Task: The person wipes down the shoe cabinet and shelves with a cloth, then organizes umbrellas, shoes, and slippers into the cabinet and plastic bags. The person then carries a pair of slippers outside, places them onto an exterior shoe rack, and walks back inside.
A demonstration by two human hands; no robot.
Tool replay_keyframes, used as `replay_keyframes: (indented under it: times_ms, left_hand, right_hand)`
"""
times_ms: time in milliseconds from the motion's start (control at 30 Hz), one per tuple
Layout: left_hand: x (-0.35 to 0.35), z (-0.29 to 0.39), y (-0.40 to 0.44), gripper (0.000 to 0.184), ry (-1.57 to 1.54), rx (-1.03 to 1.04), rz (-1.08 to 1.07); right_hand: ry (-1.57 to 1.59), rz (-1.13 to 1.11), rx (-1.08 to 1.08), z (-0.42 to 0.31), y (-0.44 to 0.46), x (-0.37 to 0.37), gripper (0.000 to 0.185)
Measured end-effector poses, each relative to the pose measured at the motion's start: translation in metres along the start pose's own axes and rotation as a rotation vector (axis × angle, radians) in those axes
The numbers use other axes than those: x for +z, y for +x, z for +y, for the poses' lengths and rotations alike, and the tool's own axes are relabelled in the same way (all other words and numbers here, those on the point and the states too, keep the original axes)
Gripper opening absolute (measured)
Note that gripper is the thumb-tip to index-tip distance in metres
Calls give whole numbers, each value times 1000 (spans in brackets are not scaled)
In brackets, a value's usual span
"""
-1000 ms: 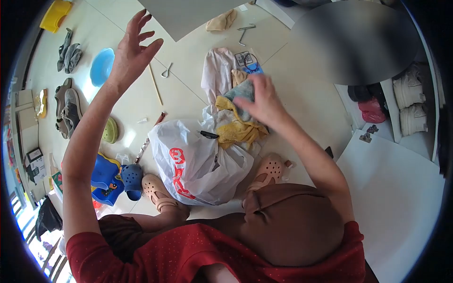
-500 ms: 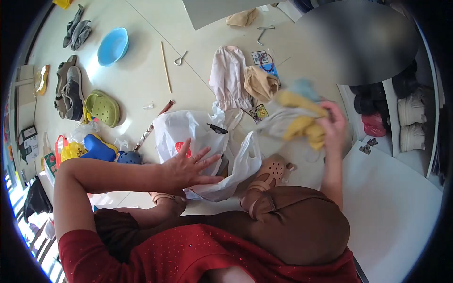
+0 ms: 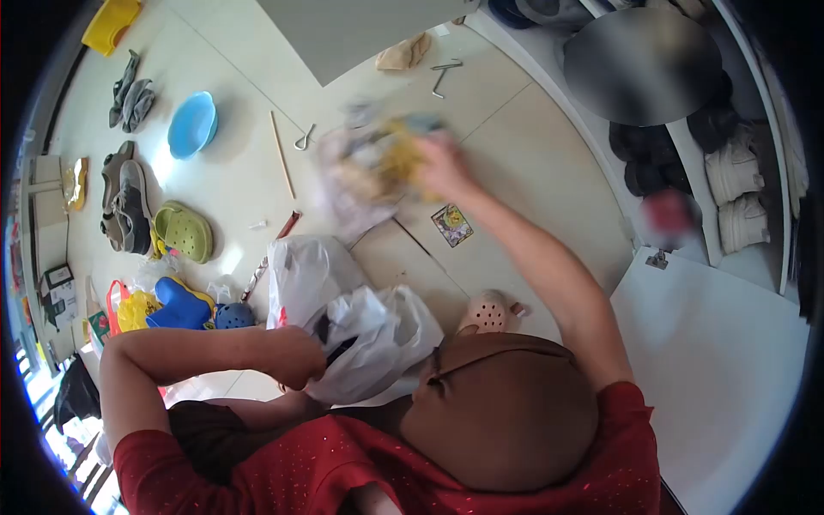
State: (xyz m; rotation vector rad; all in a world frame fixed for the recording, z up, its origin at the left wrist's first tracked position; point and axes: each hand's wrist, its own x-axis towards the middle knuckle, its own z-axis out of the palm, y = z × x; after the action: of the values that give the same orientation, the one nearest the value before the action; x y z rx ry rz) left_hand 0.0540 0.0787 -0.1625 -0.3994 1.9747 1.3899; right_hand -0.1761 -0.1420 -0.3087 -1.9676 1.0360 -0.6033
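Note:
My right hand (image 3: 442, 167), smeared by motion, holds a bundle of yellow, grey and blue cloth (image 3: 399, 146). The bundle is over a pale pink cloth (image 3: 348, 206) on the floor, which is also blurred. Close below lies a small printed card (image 3: 452, 225). My left hand (image 3: 299, 359) is closed in a fist at the near left edge of a white plastic bag (image 3: 378, 330), its fingertips partly hidden. A black strip (image 3: 342, 350) shows on the bag beside the knuckles. What the bag contains cannot be seen.
On the left are a blue basin (image 3: 192, 125), a green clog (image 3: 184, 232), grey shoes (image 3: 134, 193) and a blue boot (image 3: 178, 305). A thin stick (image 3: 281, 154) and metal hooks (image 3: 304, 137) lie farther off. A shoe cabinet (image 3: 687, 184) with an open white door (image 3: 712, 369) stands right.
My right hand has swung left and away with the cloths, over the pink cloth. My left hand, spread over the bag before, is now closed at its edge. The view has shifted slightly.

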Motion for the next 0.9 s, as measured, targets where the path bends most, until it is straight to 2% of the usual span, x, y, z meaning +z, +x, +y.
replay_keyframes:
  times_ms: [67,133,167,267,333,400,467,533,600,700,733,833,900]
  left_hand:
    - [2,-5,-10,23,-54,16,-76]
    - [0,-10,-15,24,-72,19,-218]
    - [0,-14,-17,25,-67,11,-222]
    - [1,-23,-21,28,-67,-6,-211]
    - [5,-28,-25,30,-83,-26,-171]
    - [13,-34,-26,31,-129,-40,-83]
    - [18,-33,-27,33,-158,-75,-10]
    - [15,-28,-28,35,-163,-125,46]
    - [13,-23,-29,35,-189,-167,62]
    - [20,-21,-29,28,-186,-216,131]
    - [16,-17,-31,26,-174,-244,119]
    - [21,-12,-35,21,-160,-253,167]
    - [23,-14,-31,19,-146,-254,200]
  right_hand:
    - [10,19,-66,-33,-5,40,45]
    - [254,25,46,-81,-18,12,49]
    - [372,25,103,-95,-19,-3,51]
    - [487,351,117,-57,-14,-63,49]
    - [341,506,177,-3,-6,-109,49]
    - [567,682,371,53,8,-137,47]
    - [351,638,619,108,36,-141,45]
    - [-607,359,866,96,85,-121,51]
    - [-551,363,790,106,134,-94,61]
    - [-515,295,321,97,192,-41,63]
    - [-499,156,304,76,204,-28,61]
    - [-483,148,319,20,192,7,58]
    - [-541,92,-109,33,189,39,50]
